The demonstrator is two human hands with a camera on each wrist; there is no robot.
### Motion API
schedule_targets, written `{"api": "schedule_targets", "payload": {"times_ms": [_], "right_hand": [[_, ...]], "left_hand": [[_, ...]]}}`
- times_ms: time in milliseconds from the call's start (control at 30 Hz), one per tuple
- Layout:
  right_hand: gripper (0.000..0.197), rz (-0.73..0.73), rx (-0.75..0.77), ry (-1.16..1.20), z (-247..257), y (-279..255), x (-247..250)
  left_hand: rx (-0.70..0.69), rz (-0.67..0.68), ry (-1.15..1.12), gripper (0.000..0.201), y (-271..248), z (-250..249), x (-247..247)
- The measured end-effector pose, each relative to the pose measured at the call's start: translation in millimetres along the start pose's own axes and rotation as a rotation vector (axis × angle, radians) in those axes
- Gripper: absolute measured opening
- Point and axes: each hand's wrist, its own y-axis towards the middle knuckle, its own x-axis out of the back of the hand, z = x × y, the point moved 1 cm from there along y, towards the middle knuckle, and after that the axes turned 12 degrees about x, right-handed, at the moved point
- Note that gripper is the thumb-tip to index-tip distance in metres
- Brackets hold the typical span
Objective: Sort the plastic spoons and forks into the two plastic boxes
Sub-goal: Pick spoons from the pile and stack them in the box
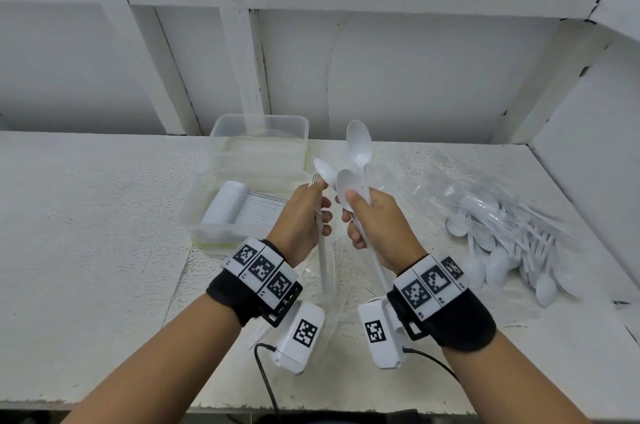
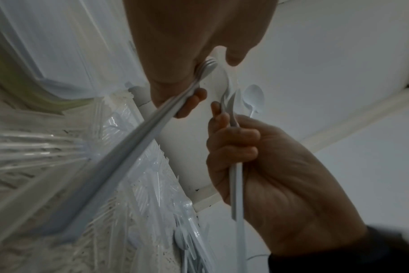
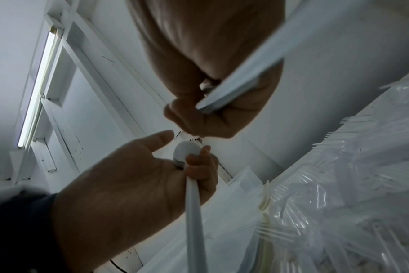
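My right hand (image 1: 362,216) grips a bunch of white plastic spoons (image 1: 359,144) by their handles, bowls pointing up and fanned apart. My left hand (image 1: 311,207) is close beside it and holds white forks (image 1: 323,261) upright, the handles hanging below the fist. In the left wrist view the fork tines (image 2: 207,66) show at my left hand (image 2: 187,99), and the right hand (image 2: 240,147) is wrapped round the spoon handles (image 2: 236,184). A clear box (image 1: 194,216) with a row of nested white cutlery stands left of my hands. A second clear box (image 1: 259,127) stands behind it.
A loose pile of white spoons and forks (image 1: 512,243) lies on crinkled clear wrapping (image 1: 426,181) at the right of the white table (image 1: 86,233). A white wall runs behind, and a side wall (image 1: 588,146) closes the right. Camera cables hang by the front edge.
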Motion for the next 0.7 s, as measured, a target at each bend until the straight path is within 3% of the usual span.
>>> {"api": "schedule_targets", "payload": {"times_ms": [133,267,400,533,700], "right_hand": [[0.022,-0.052,0.025,-0.008,-1,-2,-4],[0.031,-0.009,0.08,-0.095,-2,-3,-10],[0.022,-0.038,0.08,-0.124,-4,-3,-7],[0.018,-0.093,0.269,-0.378,-7,-6,-3],[0.026,-0.014,0.453,-0.635,-15,-10,-7]], "left_hand": [[-0.076,0.083,0.013,0.042,0,3,1],[-0.179,0.181,0.068,0.04,-1,7,0],[-0.108,0.058,-0.054,0.044,3,2,2],[-0.039,0.015,-0.224,0.03,9,1,9],[-0.038,0.006,-0.166,0.039,9,1,9]]}}
